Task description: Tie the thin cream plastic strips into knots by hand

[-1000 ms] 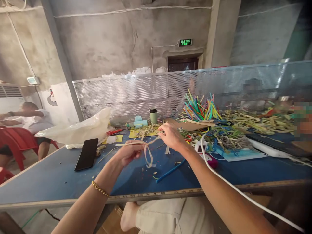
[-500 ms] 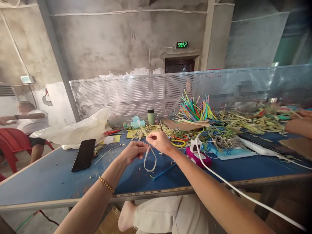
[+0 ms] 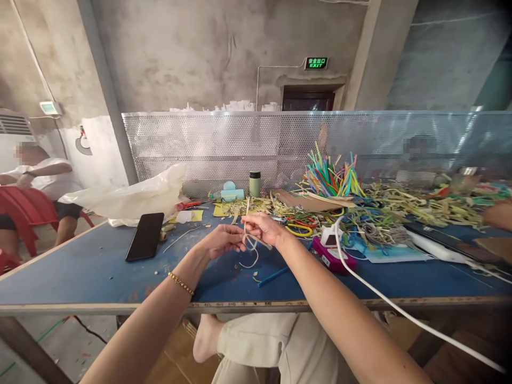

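Note:
Above the blue tabletop, my left hand [image 3: 226, 239] is closed in a pinch on a pale, flat strip [image 3: 256, 256] that looks like plant fibre. My right hand [image 3: 262, 226] is beside it, nearly touching, its fingers pinched on the same strip. One end of the strip sticks up between the hands. The rest curls in loops below them, and a short end points right beneath my right hand. Whether there is a knot is too small to tell. A blue stick-like tube [image 3: 274, 277] lies on the table just below my right hand.
A black phone [image 3: 144, 237] and a white plastic bag [image 3: 132, 198] are at left. Behind my hands stands a green bottle [image 3: 255, 184]. Coloured tubes [image 3: 332, 173], strip scraps [image 3: 416, 200] and a magenta box [image 3: 334, 256] with a white cable fill the right. Other people sit nearby.
The single hanging loop has become several curls, with an end pointing up and another pointing right. My hands have come closer together. The whole view has shifted slightly.

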Demonstrator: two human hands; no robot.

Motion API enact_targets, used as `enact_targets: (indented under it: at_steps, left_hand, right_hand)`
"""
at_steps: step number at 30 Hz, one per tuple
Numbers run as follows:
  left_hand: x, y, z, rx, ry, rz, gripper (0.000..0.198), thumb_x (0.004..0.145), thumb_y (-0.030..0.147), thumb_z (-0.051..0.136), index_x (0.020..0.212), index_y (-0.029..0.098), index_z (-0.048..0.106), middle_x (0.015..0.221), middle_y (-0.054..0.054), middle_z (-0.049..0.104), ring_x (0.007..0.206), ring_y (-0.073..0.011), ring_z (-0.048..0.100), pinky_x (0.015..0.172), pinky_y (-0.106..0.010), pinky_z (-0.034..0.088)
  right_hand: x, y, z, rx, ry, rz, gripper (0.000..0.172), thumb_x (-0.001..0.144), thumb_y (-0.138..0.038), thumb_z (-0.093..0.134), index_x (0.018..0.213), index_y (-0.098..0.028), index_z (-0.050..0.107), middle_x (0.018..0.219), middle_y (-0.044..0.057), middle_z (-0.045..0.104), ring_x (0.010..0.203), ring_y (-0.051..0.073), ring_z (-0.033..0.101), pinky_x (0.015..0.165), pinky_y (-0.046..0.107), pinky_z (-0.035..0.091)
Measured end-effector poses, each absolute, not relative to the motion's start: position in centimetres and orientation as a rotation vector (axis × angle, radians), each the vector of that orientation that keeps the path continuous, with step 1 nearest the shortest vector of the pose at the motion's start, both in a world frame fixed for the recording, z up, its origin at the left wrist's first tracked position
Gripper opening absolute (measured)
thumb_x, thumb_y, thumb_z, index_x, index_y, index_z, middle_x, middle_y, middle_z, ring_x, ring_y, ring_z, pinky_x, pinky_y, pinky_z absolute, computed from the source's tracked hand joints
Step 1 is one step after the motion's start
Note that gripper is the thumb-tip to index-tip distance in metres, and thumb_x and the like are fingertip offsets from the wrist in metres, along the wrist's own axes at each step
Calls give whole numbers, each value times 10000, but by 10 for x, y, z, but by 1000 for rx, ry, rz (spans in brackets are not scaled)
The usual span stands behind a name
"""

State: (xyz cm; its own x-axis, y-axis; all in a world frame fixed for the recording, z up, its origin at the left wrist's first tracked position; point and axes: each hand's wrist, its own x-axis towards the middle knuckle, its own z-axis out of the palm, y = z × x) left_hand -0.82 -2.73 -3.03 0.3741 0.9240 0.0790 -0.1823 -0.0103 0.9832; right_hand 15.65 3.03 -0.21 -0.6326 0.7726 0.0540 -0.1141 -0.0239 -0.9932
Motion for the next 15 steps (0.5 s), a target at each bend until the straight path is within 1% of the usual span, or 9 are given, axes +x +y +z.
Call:
enact_targets:
  at_steps: [2,4,7,8,9,11,15]
  left_hand:
    - [-11,-26,-34,1219,723,1054,176,687,179,814,749,66,694,664,-75,679,579,-124,656,552,-194,490]
    - [-14,-25,-34,1179,686,1082,140,705,152,794,758,69,693,676,-68,671,579,-117,648,556,-196,491]
    - [-20,-25,-33,1151,660,1123,113,723,133,774,774,64,700,684,-64,663,573,-108,636,563,-199,493]
    - [-22,-25,-33,1148,659,1125,113,720,129,774,772,61,702,684,-64,663,570,-108,634,563,-200,493]
    - [-23,-26,-33,1148,658,1117,115,713,126,778,770,59,704,684,-65,664,566,-109,633,563,-202,494]
    - [-24,-27,-35,1160,649,1079,126,701,123,785,777,57,709,676,-67,665,567,-118,637,569,-209,499]
    - [-21,-27,-39,1181,638,1028,132,712,125,779,806,58,714,701,-82,683,600,-138,666,595,-216,515]
  right_hand:
    - [154,32,0,-676,-1627,1777,267,716,-332,739,746,-131,567,505,-66,497,340,10,285,328,153,198]
    - [153,32,1,-627,-1666,1819,301,721,-356,757,742,-144,545,503,-77,478,344,14,294,327,151,209]
    - [156,30,-1,-528,-1727,1845,326,729,-371,769,729,-148,532,479,-99,418,344,12,268,321,145,176]
    - [158,29,-3,-500,-1736,1837,322,730,-373,773,747,-142,549,478,-102,410,342,10,258,320,146,162]
    - [160,28,-6,-476,-1739,1829,316,732,-374,774,785,-134,576,491,-100,418,343,7,255,320,147,154]
    - [166,26,-11,-439,-1753,1802,315,725,-364,785,830,-122,613,523,-80,466,360,13,316,338,154,207]
    - [172,23,-15,-507,-1712,1673,316,683,-355,812,705,-132,588,523,-53,524,360,29,382,349,176,267]
